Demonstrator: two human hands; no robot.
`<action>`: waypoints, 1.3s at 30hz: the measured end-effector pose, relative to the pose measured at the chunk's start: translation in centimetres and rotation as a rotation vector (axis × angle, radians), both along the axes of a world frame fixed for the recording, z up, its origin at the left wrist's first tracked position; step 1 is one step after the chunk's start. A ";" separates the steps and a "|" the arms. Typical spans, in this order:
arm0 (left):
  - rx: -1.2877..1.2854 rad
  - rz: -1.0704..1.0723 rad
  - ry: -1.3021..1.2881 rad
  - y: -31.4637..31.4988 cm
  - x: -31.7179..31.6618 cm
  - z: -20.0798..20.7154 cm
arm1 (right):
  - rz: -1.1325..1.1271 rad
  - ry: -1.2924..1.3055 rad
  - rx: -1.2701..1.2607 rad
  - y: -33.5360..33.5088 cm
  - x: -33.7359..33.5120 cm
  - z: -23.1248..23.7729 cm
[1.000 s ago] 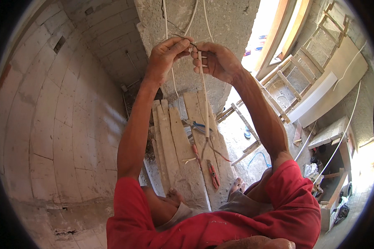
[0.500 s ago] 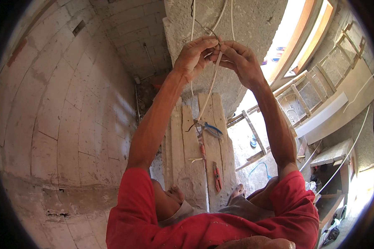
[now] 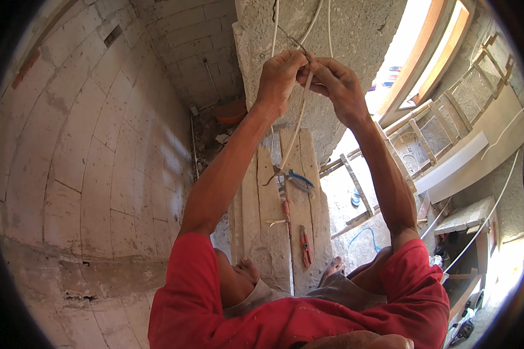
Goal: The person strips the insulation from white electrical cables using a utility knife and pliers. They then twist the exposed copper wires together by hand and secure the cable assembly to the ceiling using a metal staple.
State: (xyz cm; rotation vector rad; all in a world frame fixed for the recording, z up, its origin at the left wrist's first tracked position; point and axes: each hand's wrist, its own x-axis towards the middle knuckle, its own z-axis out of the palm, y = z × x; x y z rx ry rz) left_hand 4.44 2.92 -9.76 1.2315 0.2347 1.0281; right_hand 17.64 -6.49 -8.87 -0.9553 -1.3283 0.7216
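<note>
Above the plank platform, my left hand (image 3: 279,81) and my right hand (image 3: 341,87) meet with fingertips pinched together. Between them they grip a white cable (image 3: 298,119), whose lower end hangs down to the planks. A thin dark wire (image 3: 287,36) also runs into the pinch from above, so the two cross or join at my fingers; the exact joint is hidden. Below on the planks (image 3: 253,227) lie pliers with blue handles (image 3: 300,181), a slim red tool (image 3: 286,208), a red utility knife (image 3: 305,247) and a short pale piece of cable (image 3: 275,222).
Other white cables (image 3: 330,29) hang in front of the rough concrete surface (image 3: 367,35). A block wall (image 3: 81,168) rises on the left. Wooden ladder-like framing (image 3: 448,116) stands to the right, and an orange basin (image 3: 230,111) sits low behind my left forearm.
My left hand has turned slightly and drawn closer to the right, its fingers now more curled over the wire. The right hand stays nearly in place, and the view has shifted a little.
</note>
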 end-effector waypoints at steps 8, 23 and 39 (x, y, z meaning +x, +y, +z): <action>-0.043 -0.130 -0.123 0.0 0.0 0.3 | -0.087 0.019 0.029 0.1 0.5 0.6; -0.160 -0.030 -0.192 -0.6 0.7 -0.2 | -0.183 0.007 0.057 0.4 -0.3 0.6; -0.213 -0.257 -0.243 0.4 0.4 0.4 | -0.346 -0.234 0.174 -0.1 -1.2 0.7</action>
